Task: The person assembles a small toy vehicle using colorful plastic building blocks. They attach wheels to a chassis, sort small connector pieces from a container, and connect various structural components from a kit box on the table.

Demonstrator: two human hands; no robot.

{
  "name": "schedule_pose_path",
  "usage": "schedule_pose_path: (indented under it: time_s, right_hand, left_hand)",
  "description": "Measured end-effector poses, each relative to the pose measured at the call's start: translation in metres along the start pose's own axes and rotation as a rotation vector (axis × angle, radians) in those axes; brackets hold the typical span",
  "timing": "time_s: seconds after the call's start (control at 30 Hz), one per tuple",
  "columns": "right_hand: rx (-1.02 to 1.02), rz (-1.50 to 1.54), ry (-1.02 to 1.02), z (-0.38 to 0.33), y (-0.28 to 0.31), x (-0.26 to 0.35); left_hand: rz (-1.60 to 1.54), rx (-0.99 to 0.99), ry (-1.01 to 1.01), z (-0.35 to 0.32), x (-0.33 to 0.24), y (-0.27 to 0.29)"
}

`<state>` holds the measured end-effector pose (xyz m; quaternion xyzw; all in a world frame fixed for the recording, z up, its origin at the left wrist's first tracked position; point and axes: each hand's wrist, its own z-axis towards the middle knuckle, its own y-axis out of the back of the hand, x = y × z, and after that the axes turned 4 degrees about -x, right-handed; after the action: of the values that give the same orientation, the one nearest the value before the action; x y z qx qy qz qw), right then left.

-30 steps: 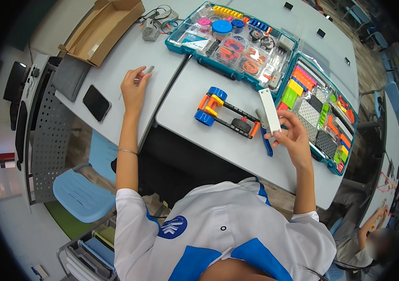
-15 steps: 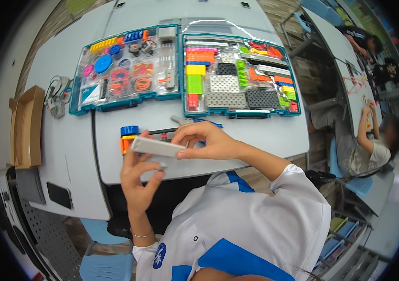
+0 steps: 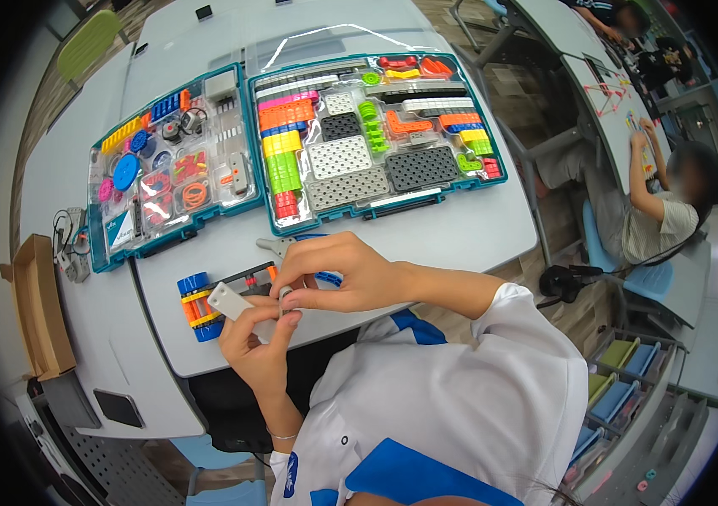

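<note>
My left hand (image 3: 256,350) is closed around a white block (image 3: 227,298) with small holes at its end, which sticks out past the fingers. Thumb and fingertips of my right hand (image 3: 344,271) pinch a small grey piece (image 3: 286,297), right against the left fingertips; its exact kind is partly hidden. Beyond the hands lies a built assembly with blue wheels (image 3: 194,283), yellow and orange parts and a dark beam. A grey tool with blue handles (image 3: 276,244) lies behind my right hand, partly covered by it.
Two open teal-edged cases hold sorted building parts: a left case (image 3: 199,221) and a right case (image 3: 359,214). A cardboard box (image 3: 43,312) and a black phone (image 3: 118,408) lie on the left table. At another table to the right, a person (image 3: 658,194) handles parts.
My hands have come together, the right fingertips moving from the white block to the small grey piece by the left fingers. The view has turned, and more of the wheeled assembly shows.
</note>
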<state>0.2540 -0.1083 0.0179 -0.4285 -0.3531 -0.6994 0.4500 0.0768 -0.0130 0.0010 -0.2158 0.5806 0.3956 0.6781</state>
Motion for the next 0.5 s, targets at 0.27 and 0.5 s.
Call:
schedule_pose_path:
  time_s: [0.27, 0.5]
  right_hand:
    - [-0.102, 0.009, -0.047, 0.0, 0.003, 0.005]
    - [-0.092, -0.046, -0.044, -0.001, -0.001, 0.0]
  left_hand:
    - [0.081, -0.087, 0.014, 0.003, -0.01, 0.015]
    - [-0.025, -0.181, 0.041, 0.002, -0.004, 0.02]
